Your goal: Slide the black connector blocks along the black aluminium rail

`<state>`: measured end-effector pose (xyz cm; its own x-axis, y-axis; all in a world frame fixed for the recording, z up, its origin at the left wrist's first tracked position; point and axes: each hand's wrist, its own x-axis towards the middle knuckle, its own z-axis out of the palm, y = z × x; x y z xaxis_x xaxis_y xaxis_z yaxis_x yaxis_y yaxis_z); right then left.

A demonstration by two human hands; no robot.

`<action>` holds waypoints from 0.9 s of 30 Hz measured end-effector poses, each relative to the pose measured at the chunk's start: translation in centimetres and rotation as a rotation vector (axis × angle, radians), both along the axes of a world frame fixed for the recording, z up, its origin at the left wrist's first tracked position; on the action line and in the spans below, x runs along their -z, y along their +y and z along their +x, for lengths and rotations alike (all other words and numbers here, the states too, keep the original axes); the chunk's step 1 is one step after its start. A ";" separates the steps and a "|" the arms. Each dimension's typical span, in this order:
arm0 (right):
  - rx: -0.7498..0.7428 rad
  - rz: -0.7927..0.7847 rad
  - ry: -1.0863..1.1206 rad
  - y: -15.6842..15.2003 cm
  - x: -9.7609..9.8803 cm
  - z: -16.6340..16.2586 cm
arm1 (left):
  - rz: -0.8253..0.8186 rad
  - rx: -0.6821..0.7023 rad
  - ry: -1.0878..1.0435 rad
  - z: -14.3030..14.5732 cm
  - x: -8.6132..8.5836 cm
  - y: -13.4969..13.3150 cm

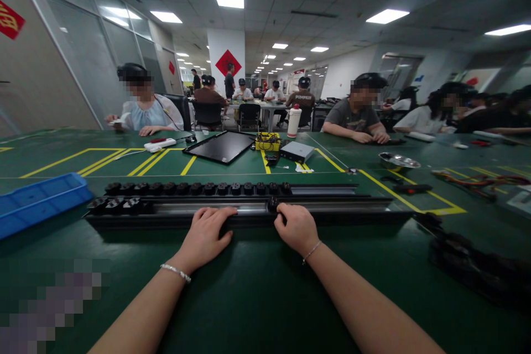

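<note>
A long black rail (340, 207) with two slots lies across the green table (257, 287) in front of me. Its far slot holds a row of several small black parts (194, 188); a few more sit at the left end of the near slot (116, 203). My left hand (205, 235) rests flat on the rail's near edge, fingers stretched out. My right hand (295, 227) is curled, its fingers pinching one small black part (272, 204) in the near slot.
A blue bin (39, 199) stands at the left. Black parts lie piled at the right (477, 265). Farther off are a dark flat panel (219, 146), a yellow box (267, 142), a grey box (296, 151), a metal dish (399, 161) and a white bottle (293, 120). Other people sit opposite.
</note>
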<state>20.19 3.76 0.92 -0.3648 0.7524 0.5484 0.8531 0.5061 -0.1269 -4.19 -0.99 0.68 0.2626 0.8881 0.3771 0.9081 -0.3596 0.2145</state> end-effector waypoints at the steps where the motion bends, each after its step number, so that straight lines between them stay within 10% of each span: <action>1: 0.000 -0.001 -0.003 0.0 0.0 0.0 | 0.002 0.001 0.000 0.0 0.0 0.0; 27: -0.013 -0.005 -0.014 0.1 -0.2 0.2 | -0.007 -0.008 -0.006 0.1 0.1 0.1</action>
<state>20.39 3.86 1.08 -0.3826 0.7503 0.5391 0.8480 0.5168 -0.1175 -4.13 -0.91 0.57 0.2530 0.8928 0.3727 0.9097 -0.3506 0.2223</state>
